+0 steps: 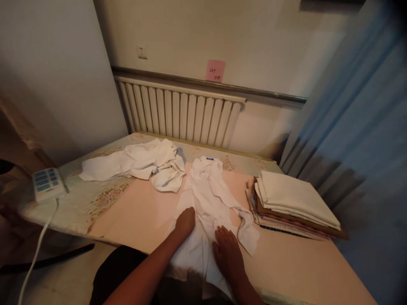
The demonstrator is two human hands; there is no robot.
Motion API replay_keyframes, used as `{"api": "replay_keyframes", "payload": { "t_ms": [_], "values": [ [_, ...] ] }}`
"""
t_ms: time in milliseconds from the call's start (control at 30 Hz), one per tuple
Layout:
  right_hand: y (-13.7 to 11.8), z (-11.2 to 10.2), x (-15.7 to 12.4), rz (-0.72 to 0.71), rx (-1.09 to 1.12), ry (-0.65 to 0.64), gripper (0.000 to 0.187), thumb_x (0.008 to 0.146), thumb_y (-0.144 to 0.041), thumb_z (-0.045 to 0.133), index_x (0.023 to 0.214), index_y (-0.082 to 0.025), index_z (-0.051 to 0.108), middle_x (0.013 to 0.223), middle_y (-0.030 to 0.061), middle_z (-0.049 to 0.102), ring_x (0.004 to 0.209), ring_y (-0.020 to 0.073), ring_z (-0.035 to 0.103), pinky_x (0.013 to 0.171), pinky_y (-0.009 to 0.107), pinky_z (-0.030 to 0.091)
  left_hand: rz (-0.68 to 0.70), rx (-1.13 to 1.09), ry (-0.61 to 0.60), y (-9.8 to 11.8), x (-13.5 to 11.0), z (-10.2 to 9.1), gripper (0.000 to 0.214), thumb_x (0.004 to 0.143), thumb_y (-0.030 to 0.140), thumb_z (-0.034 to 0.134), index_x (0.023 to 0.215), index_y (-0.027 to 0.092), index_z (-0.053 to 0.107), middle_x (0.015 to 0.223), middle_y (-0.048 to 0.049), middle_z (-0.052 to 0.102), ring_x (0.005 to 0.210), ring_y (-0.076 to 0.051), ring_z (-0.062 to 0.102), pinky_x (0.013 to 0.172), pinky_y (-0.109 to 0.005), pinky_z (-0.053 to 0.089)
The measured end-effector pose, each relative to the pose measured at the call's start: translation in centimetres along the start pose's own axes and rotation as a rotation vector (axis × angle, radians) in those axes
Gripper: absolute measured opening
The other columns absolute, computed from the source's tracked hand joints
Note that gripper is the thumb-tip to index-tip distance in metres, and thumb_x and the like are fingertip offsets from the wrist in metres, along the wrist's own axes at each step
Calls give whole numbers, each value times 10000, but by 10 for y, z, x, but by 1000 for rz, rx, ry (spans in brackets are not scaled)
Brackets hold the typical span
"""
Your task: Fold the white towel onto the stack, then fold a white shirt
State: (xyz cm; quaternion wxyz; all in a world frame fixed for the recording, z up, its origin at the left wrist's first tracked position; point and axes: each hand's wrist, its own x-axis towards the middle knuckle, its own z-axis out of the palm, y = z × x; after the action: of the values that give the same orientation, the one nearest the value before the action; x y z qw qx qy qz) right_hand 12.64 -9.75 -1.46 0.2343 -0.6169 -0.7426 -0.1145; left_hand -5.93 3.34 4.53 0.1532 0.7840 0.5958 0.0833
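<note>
Bare forearms (144,269) lead onto the white shirt (205,192), its length running away past the fingers (223,232); left hand (185,222) curled, pinch unclear; right hand (228,250), closer in, flat and slightly spread

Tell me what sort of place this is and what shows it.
An indoor room, perhaps a small workroom or a home: a wall radiator, a flower-patterned tabletop with a white garment laid out, and a stack of folded cloth.
</note>
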Motion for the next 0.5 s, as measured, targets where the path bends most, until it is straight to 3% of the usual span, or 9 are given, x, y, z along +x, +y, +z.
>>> {"api": "replay_keyframes", "payload": {
  "t_ms": [133, 233, 500],
  "values": [
    [-1, -1, 1, 3, -16, -29, 366, 880, -199, 470, 1230, -185, 574, 1304, 87, 589, 1268, 259, 484, 1076, 475, 353, 93, 23, 75, -11, -5, 5, 367, 938, 189, 326, 1252, 171, 515, 1402, -134, 479, 1322, -237, 392, 1059, -385, 303],
    [-2, -4, 1, 10, -17, -55, 372, 882, -191, 462, 1239, -183, 569, 1308, 89, 585, 1276, 255, 474, 1080, 471, 348, 159, 70, 112, -21, -6, 15, 454, 943, 270, 363, 1390, 208, 417, 1529, -82, 327, 1429, -251, 205, 1148, -442, 154],
    [-4, -4, 1, 14, 16, -20, 356, 888, -189, 475, 1228, -166, 575, 1310, 94, 583, 1287, 251, 461, 1096, 469, 322, 224, 201, 252, -36, -7, 36, 519, 958, 385, 325, 1431, 182, 387, 1526, -87, 327, 1423, -286, 227, 1138, -509, 178]
  ]
}}
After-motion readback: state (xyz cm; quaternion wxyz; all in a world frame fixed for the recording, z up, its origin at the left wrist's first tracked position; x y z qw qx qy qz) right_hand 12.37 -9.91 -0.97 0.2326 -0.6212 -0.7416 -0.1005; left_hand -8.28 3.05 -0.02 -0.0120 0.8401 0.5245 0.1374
